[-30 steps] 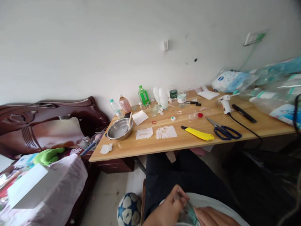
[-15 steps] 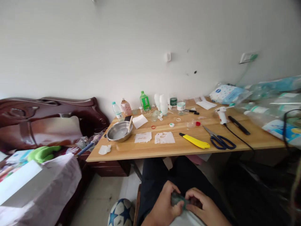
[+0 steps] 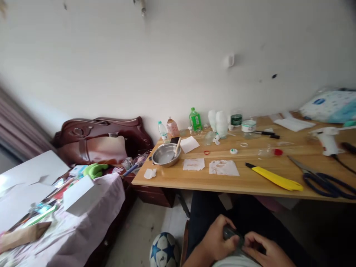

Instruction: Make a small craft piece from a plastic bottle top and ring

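Low over my lap, in front of the table edge, my left hand (image 3: 218,241) is closed around a dark, greyish see-through piece (image 3: 229,233), perhaps plastic; its exact kind is hard to make out. My right hand (image 3: 264,249) is on the right side of the same piece, fingers curled in a pinch at its edge. Much of the piece is hidden by the fingers. On the tabletop ahead lie a yellow utility knife (image 3: 274,178) and dark-handled scissors (image 3: 319,180).
The wooden table (image 3: 172,181) carries a metal bowl (image 3: 164,155), a green bottle (image 3: 196,119), white bottles (image 3: 221,124), torn paper pieces (image 3: 224,167) and a glue gun (image 3: 328,141). A football (image 3: 164,250) sits on the floor at left, beside a cluttered bed (image 3: 102,207).
The view has turned left, so the table and my hands appear farther right and more of the bed shows. Both hands stay on the greyish piece.
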Action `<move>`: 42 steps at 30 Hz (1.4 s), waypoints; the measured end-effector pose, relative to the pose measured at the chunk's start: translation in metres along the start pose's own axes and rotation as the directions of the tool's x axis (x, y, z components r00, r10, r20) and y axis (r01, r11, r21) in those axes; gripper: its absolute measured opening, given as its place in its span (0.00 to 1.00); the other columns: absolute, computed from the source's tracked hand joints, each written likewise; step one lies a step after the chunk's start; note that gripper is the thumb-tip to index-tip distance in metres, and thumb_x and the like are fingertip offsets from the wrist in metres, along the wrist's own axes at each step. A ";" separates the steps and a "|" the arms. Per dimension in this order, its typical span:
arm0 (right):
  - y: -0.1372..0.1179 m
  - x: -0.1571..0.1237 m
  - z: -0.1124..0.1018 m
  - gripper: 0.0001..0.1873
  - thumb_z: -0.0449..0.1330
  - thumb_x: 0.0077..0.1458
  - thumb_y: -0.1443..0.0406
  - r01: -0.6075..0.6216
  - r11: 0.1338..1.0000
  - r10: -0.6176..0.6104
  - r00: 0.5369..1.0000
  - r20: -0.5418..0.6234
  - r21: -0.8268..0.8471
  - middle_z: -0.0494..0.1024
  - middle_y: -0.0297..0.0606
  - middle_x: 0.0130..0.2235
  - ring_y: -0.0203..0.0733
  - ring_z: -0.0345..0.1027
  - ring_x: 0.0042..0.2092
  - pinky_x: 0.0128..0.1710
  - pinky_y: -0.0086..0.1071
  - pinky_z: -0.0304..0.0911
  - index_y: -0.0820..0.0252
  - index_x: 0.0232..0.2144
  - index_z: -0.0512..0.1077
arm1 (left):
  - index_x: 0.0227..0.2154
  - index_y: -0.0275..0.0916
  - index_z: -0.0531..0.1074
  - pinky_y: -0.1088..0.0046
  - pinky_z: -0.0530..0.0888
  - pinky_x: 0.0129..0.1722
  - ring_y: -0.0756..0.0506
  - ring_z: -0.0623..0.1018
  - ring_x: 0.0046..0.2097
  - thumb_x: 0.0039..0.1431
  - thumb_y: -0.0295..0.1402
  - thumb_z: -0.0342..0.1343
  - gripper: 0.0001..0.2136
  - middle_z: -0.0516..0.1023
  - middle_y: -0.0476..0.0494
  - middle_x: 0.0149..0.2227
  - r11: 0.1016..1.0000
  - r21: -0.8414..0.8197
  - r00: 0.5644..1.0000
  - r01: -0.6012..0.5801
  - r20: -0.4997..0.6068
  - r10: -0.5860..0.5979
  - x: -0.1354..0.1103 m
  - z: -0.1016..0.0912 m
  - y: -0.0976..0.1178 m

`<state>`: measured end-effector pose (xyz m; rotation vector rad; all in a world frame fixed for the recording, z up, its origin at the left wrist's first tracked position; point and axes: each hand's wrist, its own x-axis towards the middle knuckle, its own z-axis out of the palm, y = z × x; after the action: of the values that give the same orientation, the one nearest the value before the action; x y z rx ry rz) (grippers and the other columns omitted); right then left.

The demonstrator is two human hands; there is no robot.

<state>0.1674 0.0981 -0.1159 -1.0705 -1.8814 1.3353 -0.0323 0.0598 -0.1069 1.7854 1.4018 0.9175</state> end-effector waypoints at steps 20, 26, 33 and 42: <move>-0.002 0.007 -0.012 0.16 0.60 0.57 0.53 -0.074 0.994 0.069 0.996 0.060 0.079 0.81 0.37 0.33 0.45 0.73 0.38 0.39 0.33 0.65 0.59 0.32 0.78 | 0.45 0.40 0.68 0.66 0.71 0.48 0.44 0.73 0.45 0.60 0.31 0.56 0.10 0.72 0.44 0.43 0.996 -0.030 0.996 -0.084 -0.030 0.083 0.008 -0.007 0.010; -0.013 0.002 -0.011 0.15 0.57 0.61 0.56 -0.017 0.995 0.023 0.998 -0.057 0.102 0.78 0.39 0.36 0.43 0.72 0.37 0.35 0.32 0.66 0.60 0.40 0.75 | 0.47 0.42 0.68 0.63 0.75 0.45 0.42 0.75 0.45 0.58 0.45 0.61 0.19 0.72 0.42 0.44 0.965 -0.044 0.957 -0.259 -0.148 0.250 0.007 -0.006 0.002; -0.087 -0.021 -0.010 0.08 0.61 0.61 0.63 0.389 0.916 -0.364 0.909 -0.204 0.096 0.71 0.38 0.45 0.37 0.70 0.40 0.37 0.29 0.67 0.53 0.44 0.72 | 0.55 0.49 0.60 0.55 0.78 0.43 0.40 0.74 0.47 0.42 0.60 0.64 0.39 0.62 0.41 0.49 0.806 0.130 0.618 -0.578 -0.575 0.536 0.003 -0.008 0.042; -0.140 -0.024 -0.026 0.13 0.55 0.64 0.72 0.514 0.837 -0.547 0.799 -0.250 -0.190 0.72 0.38 0.43 0.36 0.71 0.42 0.41 0.27 0.70 0.52 0.47 0.71 | 0.53 0.41 0.62 0.60 0.78 0.44 0.42 0.73 0.50 0.59 0.37 0.61 0.21 0.65 0.37 0.50 0.811 0.230 0.612 -0.538 -0.556 0.563 0.004 -0.023 0.095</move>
<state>0.1623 0.0655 0.0247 -0.6622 -1.8518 0.7071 -0.0036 0.0478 -0.0140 2.1063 1.2073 1.9531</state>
